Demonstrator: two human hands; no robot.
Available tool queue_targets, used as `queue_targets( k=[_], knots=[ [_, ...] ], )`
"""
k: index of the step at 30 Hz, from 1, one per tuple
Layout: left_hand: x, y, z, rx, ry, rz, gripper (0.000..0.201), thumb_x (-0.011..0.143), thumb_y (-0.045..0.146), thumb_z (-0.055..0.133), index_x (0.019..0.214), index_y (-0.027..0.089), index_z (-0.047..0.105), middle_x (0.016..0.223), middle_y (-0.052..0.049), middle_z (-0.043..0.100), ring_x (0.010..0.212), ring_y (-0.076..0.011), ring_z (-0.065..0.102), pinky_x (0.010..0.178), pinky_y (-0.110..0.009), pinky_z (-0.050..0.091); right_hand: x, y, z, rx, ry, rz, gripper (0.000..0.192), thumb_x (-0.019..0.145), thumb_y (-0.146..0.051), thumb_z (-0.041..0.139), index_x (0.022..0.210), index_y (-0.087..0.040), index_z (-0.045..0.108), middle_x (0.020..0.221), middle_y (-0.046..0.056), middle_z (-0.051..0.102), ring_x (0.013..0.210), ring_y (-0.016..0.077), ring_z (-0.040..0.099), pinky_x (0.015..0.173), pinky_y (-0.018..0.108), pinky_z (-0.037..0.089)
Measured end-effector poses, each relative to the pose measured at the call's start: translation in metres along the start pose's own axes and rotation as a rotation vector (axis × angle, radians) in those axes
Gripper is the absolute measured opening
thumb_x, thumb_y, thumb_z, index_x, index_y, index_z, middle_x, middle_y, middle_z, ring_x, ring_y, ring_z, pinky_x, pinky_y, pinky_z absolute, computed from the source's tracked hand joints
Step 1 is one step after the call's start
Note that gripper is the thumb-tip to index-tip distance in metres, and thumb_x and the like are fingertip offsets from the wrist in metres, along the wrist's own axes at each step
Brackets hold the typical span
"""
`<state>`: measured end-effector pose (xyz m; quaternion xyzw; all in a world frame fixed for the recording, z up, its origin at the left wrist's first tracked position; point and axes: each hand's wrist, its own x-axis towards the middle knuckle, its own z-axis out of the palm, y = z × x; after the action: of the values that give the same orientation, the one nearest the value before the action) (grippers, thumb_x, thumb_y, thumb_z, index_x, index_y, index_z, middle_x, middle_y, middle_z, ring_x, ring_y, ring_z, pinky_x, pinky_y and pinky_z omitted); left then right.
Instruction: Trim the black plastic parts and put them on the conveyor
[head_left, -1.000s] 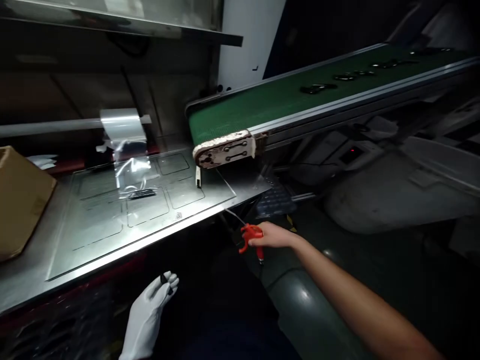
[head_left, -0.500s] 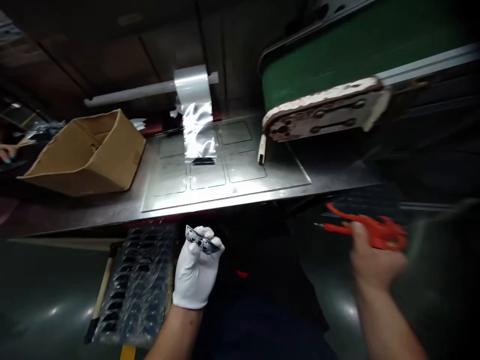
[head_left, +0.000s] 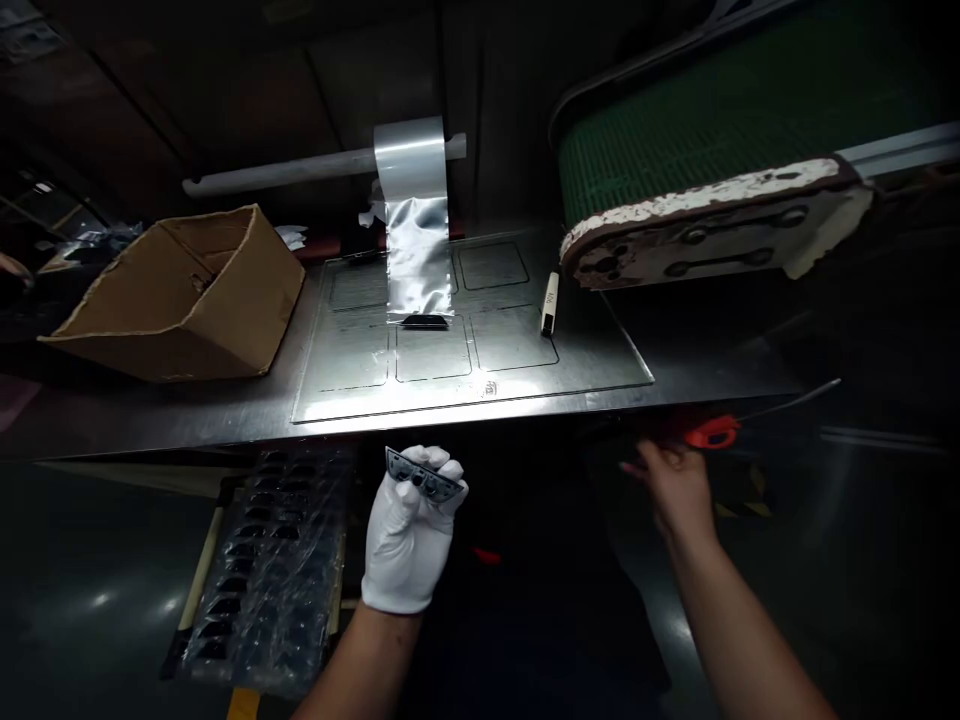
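Observation:
My left hand (head_left: 411, 545), in a white glove, holds a small dark trapezoid plate (head_left: 424, 481) with round holes, pinched by its edges below the bench's front edge. Off to the right, my bare right hand (head_left: 679, 490) has its fingers curled at a red air blow gun (head_left: 712, 432). Its ring-shaped end shows above the knuckles, a thin grey line runs off to the right, and the fingers hide most of its body. Left of the gloved hand, a clear plastic tray (head_left: 262, 570) bears several similar dark pieces.
On the metal bench (head_left: 247, 405) lie a clear sheet (head_left: 517, 385) with outlined rectangles and a white cutter (head_left: 550, 305). Silvery film (head_left: 418, 255) hangs from a white rod (head_left: 277, 172) onto it. An open cardboard box (head_left: 232, 310) stands left, a green conveyor (head_left: 675, 150) right.
My right hand has moved left and slightly up, and the red air blow gun has turned so that less of it shows. My left hand still holds the plate, shifted slightly right in view.

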<state>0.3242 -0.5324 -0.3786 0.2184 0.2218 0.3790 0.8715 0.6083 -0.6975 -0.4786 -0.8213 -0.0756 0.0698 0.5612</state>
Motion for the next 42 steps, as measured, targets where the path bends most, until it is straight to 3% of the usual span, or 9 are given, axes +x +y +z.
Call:
queue_targets(
  k=[4,6,11,15,19,21,25,31,42],
  knots=[
    [0.002,-0.002,-0.002,0.096,-0.006,0.053,0.033,0.080,0.036,0.088,0.110,0.029,0.077,0.125,-0.005,0.072,0.108,-0.0227,0.074,0.093,-0.035,0.064,-0.080,-0.078,0.012,0.020,-0.430,-0.097,0.035,0.087,-0.054,0.074,0.101,-0.022,0.076,0.086,0.006,0.072,0.070,0.0196,0.068,0.061,0.030,0.057],
    [0.003,-0.003,-0.003,0.159,-0.010,0.094,0.034,0.082,0.037,0.087,0.113,0.029,0.077,0.131,-0.007,0.072,0.111,-0.0262,0.074,0.096,-0.039,0.063,-0.109,-0.125,0.025,0.060,-0.713,-0.486,0.020,0.095,-0.037,0.071,0.110,-0.025,0.077,0.097,0.007,0.071,0.084,0.0204,0.069,0.072,0.031,0.058],
    [0.002,-0.003,-0.010,0.455,0.068,0.207,0.040,0.087,0.037,0.082,0.124,0.024,0.076,0.135,-0.011,0.072,0.123,-0.0303,0.069,0.105,-0.038,0.058,-0.122,-0.184,0.063,0.003,-0.916,-0.921,0.011,0.100,-0.022,0.062,0.102,-0.018,0.072,0.086,0.004,0.065,0.070,0.0147,0.061,0.063,0.027,0.049],
    [0.000,0.004,-0.014,0.588,0.163,0.200,0.047,0.085,0.040,0.083,0.128,0.024,0.075,0.136,-0.012,0.072,0.128,-0.0349,0.066,0.107,-0.043,0.057,-0.109,-0.181,0.080,-0.062,-1.013,-0.954,0.008,0.099,-0.020,0.059,0.098,-0.018,0.067,0.083,0.002,0.062,0.068,0.0132,0.057,0.060,0.026,0.044],
    [0.015,0.037,0.001,0.806,0.014,0.176,0.061,0.084,0.051,0.080,0.137,0.023,0.070,0.138,-0.014,0.071,0.125,-0.0366,0.068,0.106,-0.043,0.057,-0.093,-0.176,0.073,0.046,-1.026,-0.785,0.008,0.100,-0.024,0.059,0.094,-0.021,0.064,0.083,0.000,0.059,0.069,0.0121,0.055,0.062,0.024,0.043],
    [0.044,0.060,0.015,1.010,-0.084,0.241,0.053,0.089,0.049,0.075,0.137,0.025,0.071,0.137,-0.012,0.071,0.125,-0.0345,0.067,0.107,-0.041,0.055,-0.083,-0.173,0.064,0.118,-0.934,-0.628,0.012,0.102,-0.028,0.058,0.092,-0.022,0.063,0.082,-0.001,0.057,0.070,0.0125,0.053,0.063,0.024,0.044],
    [0.141,0.093,0.046,1.834,-0.416,0.711,0.031,0.097,0.026,0.063,0.125,0.025,0.077,0.125,-0.011,0.075,0.118,-0.0315,0.067,0.104,-0.042,0.052,-0.068,-0.158,0.046,0.185,-0.758,-0.419,0.020,0.104,-0.035,0.057,0.088,-0.023,0.062,0.079,-0.002,0.054,0.069,0.0136,0.050,0.065,0.025,0.043],
    [0.235,0.095,0.067,2.238,-0.635,0.675,0.029,0.094,0.014,0.053,0.109,0.018,0.078,0.107,-0.014,0.074,0.091,-0.0294,0.067,0.081,-0.041,0.051,-0.068,-0.131,0.026,0.203,-0.692,-0.285,0.024,0.104,-0.038,0.057,0.085,-0.023,0.061,0.078,-0.002,0.051,0.069,0.0139,0.046,0.065,0.027,0.042],
    [0.167,0.082,0.044,2.382,-0.519,0.811,0.034,0.104,0.017,0.040,0.120,0.020,0.070,0.109,-0.010,0.073,0.093,-0.0261,0.065,0.069,-0.036,0.046,-0.062,-0.126,-0.006,0.139,-0.659,-0.283,0.024,0.104,-0.039,0.058,0.087,-0.023,0.062,0.078,-0.003,0.049,0.070,0.0134,0.045,0.065,0.027,0.040]
  ],
)
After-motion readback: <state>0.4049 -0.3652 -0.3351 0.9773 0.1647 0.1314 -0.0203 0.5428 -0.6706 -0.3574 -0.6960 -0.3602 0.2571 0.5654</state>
